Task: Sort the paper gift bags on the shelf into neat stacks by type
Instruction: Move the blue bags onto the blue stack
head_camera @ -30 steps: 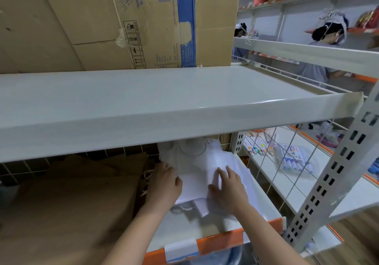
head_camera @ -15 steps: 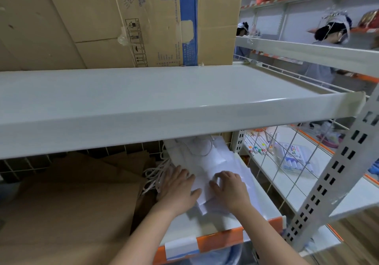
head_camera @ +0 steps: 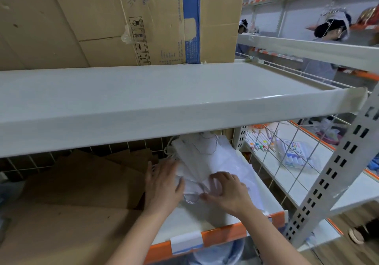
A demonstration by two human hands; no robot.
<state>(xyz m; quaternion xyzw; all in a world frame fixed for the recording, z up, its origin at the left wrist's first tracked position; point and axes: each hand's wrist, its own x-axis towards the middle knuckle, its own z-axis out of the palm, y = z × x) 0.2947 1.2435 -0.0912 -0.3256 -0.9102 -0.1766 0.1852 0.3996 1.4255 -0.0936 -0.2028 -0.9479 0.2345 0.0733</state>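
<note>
Head view: white paper bags (head_camera: 207, 162) in a loose pile on the lower shelf (head_camera: 205, 217), right of flat brown bags (head_camera: 82, 184). Left hand (head_camera: 164, 184) flat, fingers straight, against the pile's left edge; right hand (head_camera: 227, 191) curled, pinching a bag fold.

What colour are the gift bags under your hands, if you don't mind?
The gift bags are white, with twisted cord handles; the head view shows them.

Two bare hands rest on a loose pile of white paper gift bags (head_camera: 205, 162) on a lower shelf (head_camera: 205, 219): left hand (head_camera: 164, 184) flat, right hand (head_camera: 227, 191) with fingers curled. Brown paper bags (head_camera: 82, 182) lie just left.
</note>
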